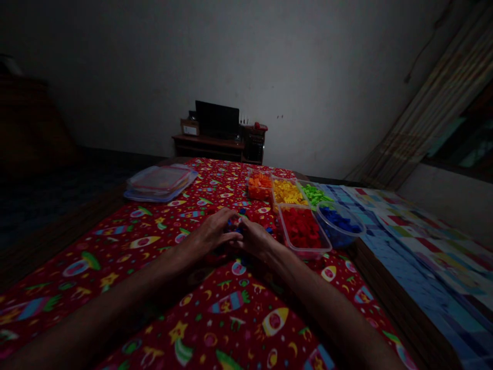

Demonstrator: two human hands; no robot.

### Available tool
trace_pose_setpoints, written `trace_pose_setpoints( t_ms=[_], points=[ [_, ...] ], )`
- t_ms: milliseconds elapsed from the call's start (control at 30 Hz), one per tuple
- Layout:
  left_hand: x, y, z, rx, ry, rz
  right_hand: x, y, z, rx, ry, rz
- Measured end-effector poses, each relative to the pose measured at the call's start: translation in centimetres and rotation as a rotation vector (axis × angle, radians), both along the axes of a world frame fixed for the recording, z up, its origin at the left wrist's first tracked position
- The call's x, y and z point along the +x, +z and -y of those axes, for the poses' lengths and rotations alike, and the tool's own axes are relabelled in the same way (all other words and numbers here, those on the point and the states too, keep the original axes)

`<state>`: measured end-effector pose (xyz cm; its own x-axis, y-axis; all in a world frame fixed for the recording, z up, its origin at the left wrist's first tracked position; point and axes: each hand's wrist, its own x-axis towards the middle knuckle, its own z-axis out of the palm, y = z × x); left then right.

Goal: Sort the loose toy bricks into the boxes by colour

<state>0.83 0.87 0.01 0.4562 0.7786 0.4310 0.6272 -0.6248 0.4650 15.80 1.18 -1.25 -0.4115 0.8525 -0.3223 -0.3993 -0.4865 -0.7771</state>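
Both my hands meet over the middle of a table covered with a red rocket-print cloth (162, 288). My left hand (213, 232) has its fingers curled and pinched round small blue and red bricks (235, 223). My right hand (257, 239) is closed against it, fingertips touching the same little cluster. Just to the right stands a clear tub of red bricks (303, 229) and a round tub of blue bricks (339, 220). Behind them are tubs of orange bricks (259, 186), yellow bricks (287, 192) and green bricks (315, 194).
A stack of clear plastic lids (160, 181) lies at the table's far left. A patchwork cloth (416, 231) covers a surface to the right. Against the far wall stands a low wooden cabinet (215, 146) with a dark screen (217, 119). The room is dim.
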Motion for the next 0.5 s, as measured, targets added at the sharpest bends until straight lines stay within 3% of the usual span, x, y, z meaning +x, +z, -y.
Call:
trace_pose_setpoints(
  t_ms=[100, 233, 367, 500],
  points=[
    [-0.9, 1.2, -0.2, 0.095, 0.127, 0.010, 0.4, 0.6, -0.1, 0.053, 0.024, 0.048],
    [-2.8, 2.2, -1.1, 0.154, 0.208, -0.035, 3.4, 3.7, -0.9, 0.312, 0.003, 0.157],
    [-4.6, 1.4, -2.1, 0.089, 0.211, -0.099, 9.1, 7.5, -2.3, 0.634, -0.214, 0.409],
    [-5.7, 0.5, -2.7, 0.031, 0.212, -0.201, 16.2, 8.9, -2.5, 0.767, -0.445, 0.774]
  ],
)
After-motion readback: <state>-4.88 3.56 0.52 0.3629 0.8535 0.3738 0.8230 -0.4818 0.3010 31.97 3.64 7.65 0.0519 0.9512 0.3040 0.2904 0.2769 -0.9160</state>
